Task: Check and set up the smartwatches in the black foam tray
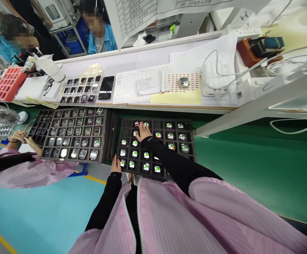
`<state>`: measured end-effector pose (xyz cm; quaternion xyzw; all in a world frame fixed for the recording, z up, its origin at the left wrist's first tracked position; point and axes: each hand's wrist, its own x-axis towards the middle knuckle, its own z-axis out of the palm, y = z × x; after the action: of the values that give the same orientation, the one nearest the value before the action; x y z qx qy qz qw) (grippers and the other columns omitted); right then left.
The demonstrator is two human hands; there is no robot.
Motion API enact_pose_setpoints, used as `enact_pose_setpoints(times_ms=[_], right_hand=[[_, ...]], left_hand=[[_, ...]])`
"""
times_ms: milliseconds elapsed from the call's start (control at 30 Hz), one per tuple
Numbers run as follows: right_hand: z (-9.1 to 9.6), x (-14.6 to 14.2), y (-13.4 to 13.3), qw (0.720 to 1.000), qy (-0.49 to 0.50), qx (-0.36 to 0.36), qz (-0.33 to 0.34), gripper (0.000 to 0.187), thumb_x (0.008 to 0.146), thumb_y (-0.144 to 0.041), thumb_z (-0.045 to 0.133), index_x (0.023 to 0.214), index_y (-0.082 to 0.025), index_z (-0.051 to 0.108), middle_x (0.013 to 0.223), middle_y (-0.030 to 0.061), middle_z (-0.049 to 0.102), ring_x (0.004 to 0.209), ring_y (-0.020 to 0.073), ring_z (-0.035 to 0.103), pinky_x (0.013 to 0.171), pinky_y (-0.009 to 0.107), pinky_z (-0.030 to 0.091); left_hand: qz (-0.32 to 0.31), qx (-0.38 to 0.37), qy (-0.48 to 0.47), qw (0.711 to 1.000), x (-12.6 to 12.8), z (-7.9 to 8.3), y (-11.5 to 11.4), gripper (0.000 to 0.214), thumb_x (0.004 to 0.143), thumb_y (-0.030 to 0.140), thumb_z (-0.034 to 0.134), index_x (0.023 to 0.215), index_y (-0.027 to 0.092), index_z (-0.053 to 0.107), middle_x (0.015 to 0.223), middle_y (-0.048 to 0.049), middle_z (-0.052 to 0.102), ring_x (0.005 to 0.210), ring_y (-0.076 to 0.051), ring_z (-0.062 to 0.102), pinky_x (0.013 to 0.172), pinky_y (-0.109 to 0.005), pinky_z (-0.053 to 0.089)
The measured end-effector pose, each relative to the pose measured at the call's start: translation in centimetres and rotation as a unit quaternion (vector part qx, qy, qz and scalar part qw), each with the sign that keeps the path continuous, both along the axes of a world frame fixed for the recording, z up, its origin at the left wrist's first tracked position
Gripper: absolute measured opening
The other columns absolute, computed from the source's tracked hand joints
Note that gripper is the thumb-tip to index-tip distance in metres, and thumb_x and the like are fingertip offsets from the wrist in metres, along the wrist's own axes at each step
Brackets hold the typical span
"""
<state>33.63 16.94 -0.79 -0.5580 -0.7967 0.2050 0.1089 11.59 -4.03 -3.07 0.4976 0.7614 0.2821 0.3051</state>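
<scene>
In front of me lies a dark foam tray [153, 123] with square compartments, many holding smartwatches with lit screens of green, white and some red. My right hand [143, 132] reaches across the tray to its back left part, fingers stretched out over a smartwatch [137, 124] in the back row. Whether the fingertips press that screen I cannot tell. My left hand [115, 164] grips the tray's left edge near the front corner, beside a lit smartwatch [122, 163]. Several compartments in the back rows hold no watch.
To the left stands a second foam tray [106, 135] of smartwatches, with a co-worker's hands [18, 137] beyond it. On the shelf lie a phone [106, 88], a clear tray of small parts [79, 90], papers [127, 86] and a round object [184, 82]. A white post [222, 116] slants at right.
</scene>
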Motion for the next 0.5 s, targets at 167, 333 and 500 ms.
enact_pose_setpoints(times_ms=[167,333,500], right_hand=[[-0.4,-0.2,0.2,1.000,-0.014,-0.001,0.009,0.084,0.086,-0.037,0.040,0.149,0.011,0.013,0.155,0.0283,0.028,0.149,0.0346,0.018,0.121,0.056,0.007],[-0.1,1.2,-1.7,1.000,-0.010,0.013,-0.022,0.079,0.090,-0.037,0.033,0.147,0.015,0.015,0.154,0.0277,0.029,0.149,0.0336,0.013,0.121,0.054,0.007],[-0.7,5.3,-4.8,0.993,0.005,0.013,-0.115,0.075,0.092,-0.037,0.031,0.147,0.012,0.019,0.152,0.0277,0.034,0.148,0.0338,0.021,0.119,0.058,0.014]], left_hand=[[0.008,0.010,-0.008,1.000,0.2,0.3,-1.4,0.057,0.097,0.047,0.032,0.146,0.020,0.043,0.150,-0.0112,0.045,0.142,-0.024,0.039,0.120,-0.040,0.032],[0.003,0.016,-0.010,1.000,0.2,0.1,-1.8,0.060,0.096,0.049,0.033,0.146,0.017,0.041,0.152,-0.0130,0.043,0.142,-0.024,0.038,0.119,-0.040,0.032],[-0.032,0.006,-0.011,0.999,-0.4,0.1,-1.7,0.067,0.096,0.055,0.031,0.149,0.014,0.036,0.153,-0.0159,0.040,0.143,-0.025,0.037,0.120,-0.041,0.030]])
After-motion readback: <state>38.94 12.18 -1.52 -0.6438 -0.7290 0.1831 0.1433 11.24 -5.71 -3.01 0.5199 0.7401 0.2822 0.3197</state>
